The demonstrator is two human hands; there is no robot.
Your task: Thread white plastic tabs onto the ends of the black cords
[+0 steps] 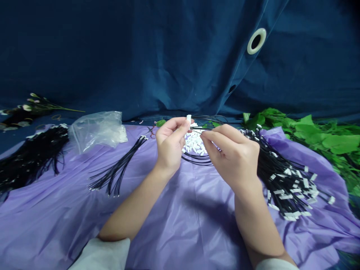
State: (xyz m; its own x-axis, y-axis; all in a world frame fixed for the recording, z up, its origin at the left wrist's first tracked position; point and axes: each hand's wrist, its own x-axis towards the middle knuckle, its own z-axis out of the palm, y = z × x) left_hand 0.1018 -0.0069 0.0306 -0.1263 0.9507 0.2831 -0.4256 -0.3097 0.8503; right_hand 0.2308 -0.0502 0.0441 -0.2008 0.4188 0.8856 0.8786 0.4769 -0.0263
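White connector housing (188,117) pinched upright between thumb and forefinger of left hand (168,144), held above the purple sheet (174,210). Black wire (197,128) clamped in fingertips of right hand (233,157), long axis near horizontal, free end pointing left toward the housing, just beside it; contact not determinable. Heap of loose white housings (194,144) directly behind. Fitted wire bundle (284,180) to the right, bare wires (118,168) to the left, plastic bag (97,129) beyond. No legible writing or brand noted.

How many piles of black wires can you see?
3: far-left heap, small bundle centre-left, white-tipped heap at right; the left hand and right hand may hide more.
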